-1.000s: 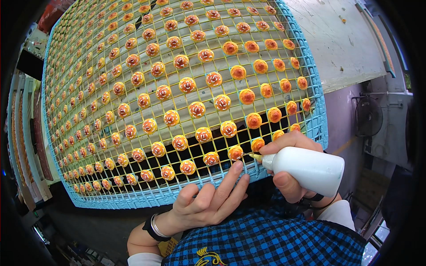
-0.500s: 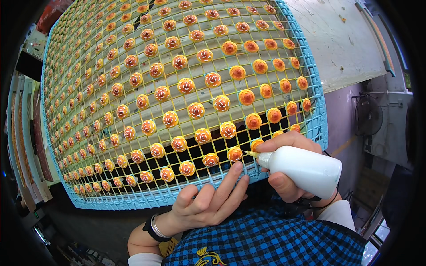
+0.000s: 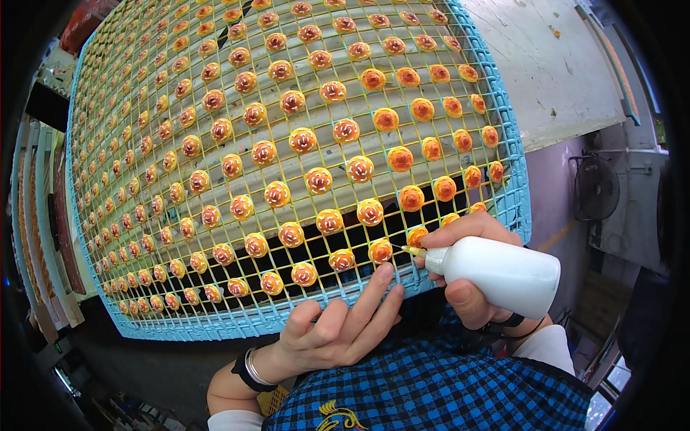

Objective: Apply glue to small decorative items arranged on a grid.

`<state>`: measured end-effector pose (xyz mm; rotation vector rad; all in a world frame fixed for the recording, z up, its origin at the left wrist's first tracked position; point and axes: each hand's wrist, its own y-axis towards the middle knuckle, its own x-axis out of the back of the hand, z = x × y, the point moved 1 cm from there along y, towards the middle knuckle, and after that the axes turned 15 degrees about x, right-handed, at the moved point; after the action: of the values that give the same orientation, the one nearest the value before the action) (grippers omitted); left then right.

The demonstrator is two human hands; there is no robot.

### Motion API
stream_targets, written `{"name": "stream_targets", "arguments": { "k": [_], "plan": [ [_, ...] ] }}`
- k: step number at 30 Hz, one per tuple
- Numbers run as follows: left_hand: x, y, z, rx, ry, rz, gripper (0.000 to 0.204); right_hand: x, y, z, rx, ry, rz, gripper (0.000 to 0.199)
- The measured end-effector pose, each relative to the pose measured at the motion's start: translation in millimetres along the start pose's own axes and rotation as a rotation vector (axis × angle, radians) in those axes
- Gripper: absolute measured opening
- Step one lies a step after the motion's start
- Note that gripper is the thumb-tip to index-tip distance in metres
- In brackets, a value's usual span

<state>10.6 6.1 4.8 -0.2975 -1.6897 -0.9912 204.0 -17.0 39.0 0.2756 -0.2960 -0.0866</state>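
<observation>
Your right hand [image 3: 467, 287] is wrapped around a white squeeze bottle [image 3: 503, 276], fingers curled over its top and thumb beneath. The bottle lies nearly level, its thin yellowish nozzle [image 3: 411, 251] pointing left. The nozzle tip sits at an orange round piece [image 3: 381, 250] in the nearest row of the rack, just beside or touching it; contact cannot be told.

Your left hand [image 3: 338, 334] rests at the near edge of the blue mesh rack [image 3: 514, 208], fingers loosely spread and extended upward. The index fingertip [image 3: 386, 271] lies just below the same orange piece, on the rack's near rim. The hand pinches nothing. A dark band and a metal bangle [image 3: 250, 368] sit on that wrist.

The rack is a blue-framed grid with thin yellow wires, tilted up and away from you, and fills most of the view. Round orange pieces sit at the wire crossings in regular rows. Those toward the left and centre carry white swirled markings on top [image 3: 318, 179]; several toward the rack's right edge are plain orange [image 3: 411, 197].

Beyond the rack's far right corner lies a pale, worn counter [image 3: 553, 79]. To the right of the rack, lower down, a dark round fan [image 3: 595, 188] stands against a grey wall. Your blue-and-black checked garment [image 3: 431, 388] fills the lower edge of the view, with white sleeve cuffs at both wrists.
</observation>
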Motion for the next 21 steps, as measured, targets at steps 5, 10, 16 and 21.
{"name": "stream_targets", "arguments": {
  "k": [5, 10, 16, 21],
  "plan": [
    [-2.7, -1.9, -0.6, 0.012, 0.003, -0.024, 0.027, -5.9, 6.4, 0.4, 0.084, -0.036, 0.027, 0.035],
    [-2.5, -1.5, -0.9, 0.012, -0.001, -0.025, 0.026, -4.6, 7.4, 1.3, 0.091, -0.079, 0.070, 0.035],
    [-3.0, -1.7, -0.8, 0.013, -0.003, -0.026, 0.026, -5.3, 7.6, 1.9, 0.087, -0.091, 0.064, 0.034],
    [-2.1, 2.4, -0.8, 0.013, -0.067, -0.036, 0.036, -5.4, 7.2, 1.7, 0.062, -0.053, 0.030, 0.034]
  ]
}}
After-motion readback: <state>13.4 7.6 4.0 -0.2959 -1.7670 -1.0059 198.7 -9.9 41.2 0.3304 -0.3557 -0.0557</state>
